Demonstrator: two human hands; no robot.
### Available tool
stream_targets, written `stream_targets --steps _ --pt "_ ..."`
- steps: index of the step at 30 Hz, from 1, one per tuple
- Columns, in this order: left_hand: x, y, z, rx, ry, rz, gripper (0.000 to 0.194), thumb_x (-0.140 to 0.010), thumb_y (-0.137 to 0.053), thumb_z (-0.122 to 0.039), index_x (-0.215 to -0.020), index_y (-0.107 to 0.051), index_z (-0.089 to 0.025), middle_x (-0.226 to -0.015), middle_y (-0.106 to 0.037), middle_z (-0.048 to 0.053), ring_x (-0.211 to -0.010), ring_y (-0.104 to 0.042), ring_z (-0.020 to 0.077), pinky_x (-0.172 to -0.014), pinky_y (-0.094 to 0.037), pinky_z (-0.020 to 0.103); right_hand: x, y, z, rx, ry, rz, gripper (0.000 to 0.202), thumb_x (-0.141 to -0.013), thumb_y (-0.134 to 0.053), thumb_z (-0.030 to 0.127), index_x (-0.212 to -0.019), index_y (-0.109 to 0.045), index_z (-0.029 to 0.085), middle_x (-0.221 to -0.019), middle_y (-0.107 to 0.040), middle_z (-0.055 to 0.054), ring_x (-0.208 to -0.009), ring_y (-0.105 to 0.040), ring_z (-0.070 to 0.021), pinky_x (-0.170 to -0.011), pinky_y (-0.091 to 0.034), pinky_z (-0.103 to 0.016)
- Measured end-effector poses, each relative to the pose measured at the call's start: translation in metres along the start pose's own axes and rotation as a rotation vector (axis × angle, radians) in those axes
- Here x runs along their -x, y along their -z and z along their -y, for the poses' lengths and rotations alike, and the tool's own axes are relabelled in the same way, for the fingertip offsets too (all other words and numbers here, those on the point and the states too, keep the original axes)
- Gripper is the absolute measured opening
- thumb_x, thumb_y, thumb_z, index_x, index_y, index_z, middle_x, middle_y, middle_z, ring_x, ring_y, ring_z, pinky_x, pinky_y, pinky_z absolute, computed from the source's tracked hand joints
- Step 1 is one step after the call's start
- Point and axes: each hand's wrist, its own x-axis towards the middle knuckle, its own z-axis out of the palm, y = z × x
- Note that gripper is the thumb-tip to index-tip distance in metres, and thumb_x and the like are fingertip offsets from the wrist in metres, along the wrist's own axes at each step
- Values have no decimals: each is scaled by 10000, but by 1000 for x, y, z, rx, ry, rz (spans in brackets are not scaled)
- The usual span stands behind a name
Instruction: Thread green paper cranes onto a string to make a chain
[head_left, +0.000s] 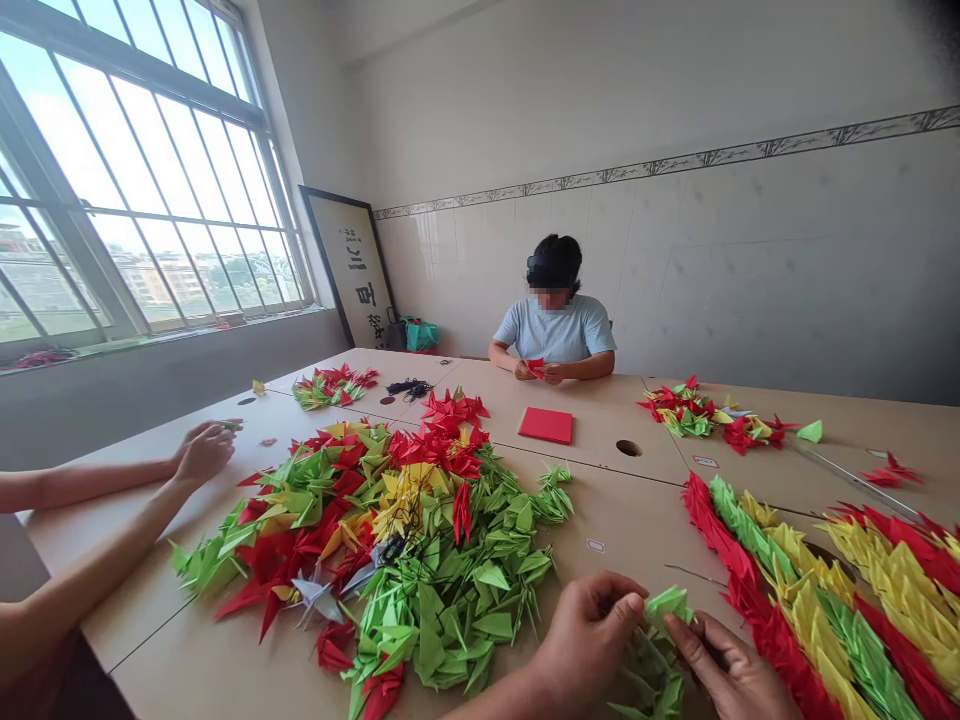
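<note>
At the lower right, my left hand (pixel 589 640) and my right hand (pixel 724 665) pinch a light green folded paper piece (pixel 669 604) between them, one on each side. Below and between the hands hang more green folded pieces (pixel 654 672), partly hidden. To the left spreads a large pile of green, red, yellow and a few pale blue folded papers (pixel 442 590), with black thread in its middle. Strung rows of red, yellow and green pieces (pixel 806 590) lie right of my hands. A thin needle-like rod (pixel 696 574) points toward these rows.
Across the table (pixel 600 490), a person in a light blue shirt (pixel 559 335) holds red paper, behind a red paper stack (pixel 546 425). Another person's hands (pixel 206 452) are at the left. Small colourful clusters (pixel 334 386) and black cords (pixel 409 388) lie farther back.
</note>
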Motion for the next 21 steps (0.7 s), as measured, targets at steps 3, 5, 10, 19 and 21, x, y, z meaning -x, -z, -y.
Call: stream_targets --steps 3,5,10,19,21 --pt "4 0 -1 -110 -76 -20 430 -718 -591 -525 -806 -640 -107 -635 -511 -14 -597 -411 93 -558 -311 220 0 2 2 -7 -30 -63 246 -603 -695 463 -670 -608 243 -602 -645 28 -641 -598 -204 -593 -518 -253" --pt "6 0 -1 -191 -57 11 363 -698 -641 -454 -814 -643 -110 -633 -494 -26 -588 -396 87 -537 -301 210 0 1 5 -11 -62 -113 272 -616 -672 493 -699 -618 240 -618 -660 17 -630 -606 -204 -587 -525 -257" --pt "6 -1 5 -212 43 67 316 -573 -739 -256 -848 -646 -129 -631 -475 -53 -550 -385 69 -494 -295 190 1 -2 9 -108 -44 -210 330 -579 -694 478 -789 -632 231 -749 -722 -21 -749 -651 -229 -605 -535 -257" --pt "-3 2 8 -4 87 42 491 -511 -734 -556 -686 -648 -105 -541 -483 -39 -524 -386 72 -508 -279 214 -3 1 0 -162 -30 -177 323 -633 -672 486 -816 -635 222 -728 -733 -28 -698 -679 -238 -614 -556 -294" --pt "-5 3 9 21 100 27 519 -498 -728 -584 -685 -637 -109 -524 -472 -43 -502 -382 70 -495 -277 215 -2 2 3 -102 9 -168 305 -627 -689 462 -813 -648 224 -767 -734 -24 -732 -673 -230 -632 -552 -268"
